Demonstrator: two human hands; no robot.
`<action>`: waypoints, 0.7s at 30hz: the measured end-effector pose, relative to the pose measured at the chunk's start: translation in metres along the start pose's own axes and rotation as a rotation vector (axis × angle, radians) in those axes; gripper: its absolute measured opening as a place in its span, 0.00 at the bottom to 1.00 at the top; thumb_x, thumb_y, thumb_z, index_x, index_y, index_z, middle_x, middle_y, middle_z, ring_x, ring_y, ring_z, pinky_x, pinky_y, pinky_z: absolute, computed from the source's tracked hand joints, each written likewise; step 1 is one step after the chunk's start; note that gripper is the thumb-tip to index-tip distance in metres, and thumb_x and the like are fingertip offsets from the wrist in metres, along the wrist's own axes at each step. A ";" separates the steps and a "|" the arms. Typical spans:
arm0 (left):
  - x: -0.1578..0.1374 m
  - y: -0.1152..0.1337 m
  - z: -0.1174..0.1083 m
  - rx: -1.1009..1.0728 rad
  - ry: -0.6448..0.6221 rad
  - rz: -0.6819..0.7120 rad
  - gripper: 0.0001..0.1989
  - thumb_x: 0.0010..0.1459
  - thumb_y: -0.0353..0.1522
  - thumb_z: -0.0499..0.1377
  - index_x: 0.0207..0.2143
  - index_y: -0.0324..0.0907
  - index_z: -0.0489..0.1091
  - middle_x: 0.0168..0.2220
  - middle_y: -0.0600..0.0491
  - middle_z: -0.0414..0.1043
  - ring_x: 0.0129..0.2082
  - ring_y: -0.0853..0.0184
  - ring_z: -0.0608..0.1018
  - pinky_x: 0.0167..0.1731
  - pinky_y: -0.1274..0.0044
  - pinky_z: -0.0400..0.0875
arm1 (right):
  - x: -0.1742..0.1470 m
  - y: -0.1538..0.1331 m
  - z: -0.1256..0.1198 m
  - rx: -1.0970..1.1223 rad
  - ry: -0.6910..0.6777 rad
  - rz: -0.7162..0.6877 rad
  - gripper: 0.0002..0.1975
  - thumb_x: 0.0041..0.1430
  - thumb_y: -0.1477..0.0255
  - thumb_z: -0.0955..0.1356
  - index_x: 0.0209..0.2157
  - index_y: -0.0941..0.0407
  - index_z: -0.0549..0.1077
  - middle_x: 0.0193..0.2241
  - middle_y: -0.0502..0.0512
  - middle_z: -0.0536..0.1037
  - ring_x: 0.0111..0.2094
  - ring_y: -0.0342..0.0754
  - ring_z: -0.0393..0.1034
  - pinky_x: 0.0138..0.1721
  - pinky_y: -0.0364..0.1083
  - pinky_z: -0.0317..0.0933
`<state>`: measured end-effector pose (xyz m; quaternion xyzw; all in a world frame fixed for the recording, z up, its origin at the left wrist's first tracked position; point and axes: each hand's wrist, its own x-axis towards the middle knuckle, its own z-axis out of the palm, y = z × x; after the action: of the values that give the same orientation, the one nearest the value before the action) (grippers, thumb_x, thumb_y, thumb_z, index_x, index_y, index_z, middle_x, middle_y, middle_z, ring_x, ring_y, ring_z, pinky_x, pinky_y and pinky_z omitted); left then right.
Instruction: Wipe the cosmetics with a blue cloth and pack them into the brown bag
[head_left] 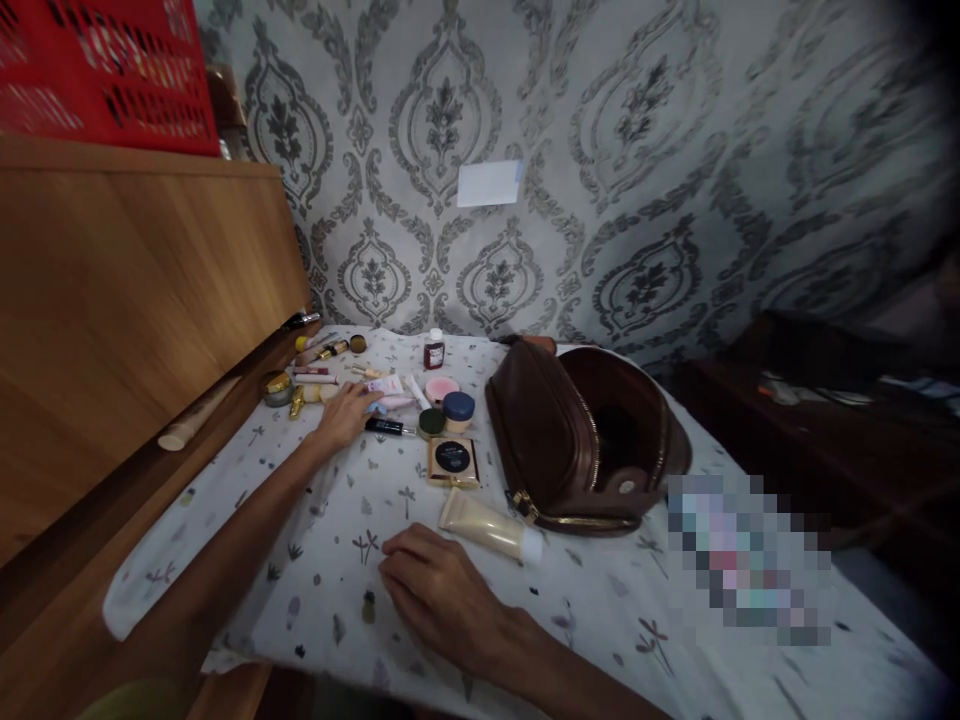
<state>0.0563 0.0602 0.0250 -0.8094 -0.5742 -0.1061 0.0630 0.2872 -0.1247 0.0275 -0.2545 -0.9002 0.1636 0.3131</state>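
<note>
My left hand (349,415) reaches over the cloth into a group of cosmetics, fingers stretched out. Its fingertips touch or lie just beside a pink-and-white tube (386,385) and a pale pink tube (396,402). A black tube (386,427) lies just beneath that hand. Nearer me, my right hand (442,590) rests on the cloth with its fingers curled together, and no object shows in it. Just beyond it lies a cream-coloured squeeze tube (484,527) with a white cap. Behind this tube sits a square gold compact (452,461) with a black round label.
A brown leather bag (540,430) stands unzipped on the right. Round jars, one blue-lidded (458,408) and one dark green (432,423), sit near a pink compact (442,388). A small bottle (434,350) stands behind. A wooden cabinet (142,300) borders the left.
</note>
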 end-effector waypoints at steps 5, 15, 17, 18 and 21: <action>0.002 0.005 -0.008 0.026 -0.002 0.004 0.17 0.64 0.30 0.53 0.53 0.47 0.72 0.52 0.46 0.71 0.52 0.55 0.69 0.46 0.67 0.71 | 0.004 0.003 0.025 -0.001 -0.052 -0.012 0.06 0.65 0.78 0.64 0.35 0.58 0.73 0.36 0.57 0.79 0.40 0.48 0.73 0.41 0.45 0.68; -0.013 0.034 -0.009 -0.030 0.001 0.161 0.16 0.65 0.31 0.52 0.54 0.46 0.69 0.50 0.48 0.71 0.54 0.59 0.69 0.52 0.69 0.69 | -0.004 0.013 0.033 0.031 -0.045 0.022 0.08 0.64 0.78 0.63 0.32 0.58 0.73 0.32 0.55 0.78 0.36 0.47 0.71 0.39 0.44 0.66; -0.009 0.045 -0.008 -0.033 -0.015 0.205 0.20 0.63 0.28 0.53 0.56 0.47 0.67 0.51 0.48 0.70 0.54 0.59 0.68 0.52 0.69 0.69 | -0.003 0.013 0.033 0.021 -0.044 0.010 0.09 0.64 0.78 0.63 0.31 0.58 0.72 0.31 0.55 0.78 0.35 0.47 0.71 0.39 0.44 0.66; -0.004 0.049 -0.008 -0.024 -0.022 0.208 0.21 0.61 0.27 0.53 0.57 0.47 0.67 0.52 0.48 0.69 0.54 0.59 0.68 0.51 0.69 0.70 | -0.003 0.012 0.033 0.017 -0.044 0.003 0.09 0.64 0.78 0.63 0.31 0.58 0.72 0.31 0.55 0.77 0.35 0.46 0.70 0.39 0.43 0.66; 0.023 0.056 -0.006 0.022 -0.040 0.162 0.23 0.59 0.23 0.53 0.55 0.47 0.69 0.53 0.47 0.67 0.55 0.57 0.66 0.51 0.67 0.70 | -0.003 0.012 0.032 0.004 -0.046 -0.004 0.08 0.64 0.78 0.64 0.31 0.58 0.72 0.31 0.55 0.77 0.35 0.46 0.70 0.39 0.43 0.65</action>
<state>0.1158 0.0617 0.0372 -0.8543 -0.5092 -0.0782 0.0687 0.2723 -0.1208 -0.0034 -0.2483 -0.9073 0.1707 0.2933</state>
